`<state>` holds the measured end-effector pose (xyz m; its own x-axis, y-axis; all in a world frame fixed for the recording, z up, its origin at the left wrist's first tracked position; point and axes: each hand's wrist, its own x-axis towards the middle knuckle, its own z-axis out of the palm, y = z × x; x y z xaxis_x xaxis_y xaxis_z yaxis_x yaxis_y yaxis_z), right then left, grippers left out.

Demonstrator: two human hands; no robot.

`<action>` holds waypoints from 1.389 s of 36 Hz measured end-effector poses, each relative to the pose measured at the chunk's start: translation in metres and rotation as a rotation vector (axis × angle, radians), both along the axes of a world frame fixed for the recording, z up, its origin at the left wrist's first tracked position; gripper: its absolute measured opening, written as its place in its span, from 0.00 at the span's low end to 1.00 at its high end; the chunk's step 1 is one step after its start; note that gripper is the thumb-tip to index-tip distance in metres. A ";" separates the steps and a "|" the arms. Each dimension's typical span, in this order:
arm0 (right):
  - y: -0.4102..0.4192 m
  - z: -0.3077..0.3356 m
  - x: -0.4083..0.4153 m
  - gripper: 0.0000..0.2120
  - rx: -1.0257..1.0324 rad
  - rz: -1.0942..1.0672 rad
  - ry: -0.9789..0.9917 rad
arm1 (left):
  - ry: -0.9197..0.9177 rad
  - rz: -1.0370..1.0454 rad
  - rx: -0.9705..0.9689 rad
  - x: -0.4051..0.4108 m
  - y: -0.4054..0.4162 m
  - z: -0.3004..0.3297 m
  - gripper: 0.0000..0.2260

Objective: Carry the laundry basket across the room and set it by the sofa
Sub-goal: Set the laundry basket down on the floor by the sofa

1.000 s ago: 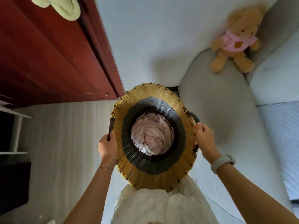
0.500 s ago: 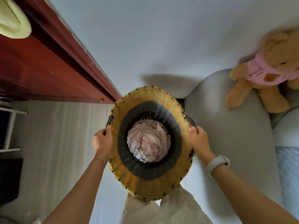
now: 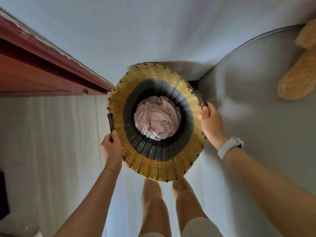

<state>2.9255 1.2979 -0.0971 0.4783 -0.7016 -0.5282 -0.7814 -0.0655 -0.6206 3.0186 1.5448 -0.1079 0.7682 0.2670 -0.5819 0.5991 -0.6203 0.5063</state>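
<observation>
Woven yellow and black, the basket (image 3: 157, 122) is hanging low in front of my legs, just beside the grey sofa (image 3: 256, 103) arm, pink laundry (image 3: 157, 122) bunched at its bottom. My left hand (image 3: 112, 147) is gripping the left handle (image 3: 110, 123) and my right hand (image 3: 211, 122) is gripping the right handle (image 3: 200, 98). I cannot tell whether it is touching the floor (image 3: 56, 142). The red door (image 3: 34, 74) is close on the left; swinging could be knocking the rim against it. Lowering unevenly could be tipping it onto my feet.
</observation>
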 end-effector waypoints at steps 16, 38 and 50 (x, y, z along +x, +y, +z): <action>0.092 -0.061 -0.041 0.26 0.045 -0.364 0.327 | -0.109 -0.960 0.399 0.111 -0.054 -0.052 0.32; -0.033 -0.061 0.012 0.17 -0.284 0.012 0.192 | 0.048 -0.580 0.377 0.073 0.003 -0.076 0.15; -0.008 -0.066 -0.028 0.24 -0.125 -0.236 0.264 | -0.078 -0.639 0.212 0.109 -0.034 -0.080 0.31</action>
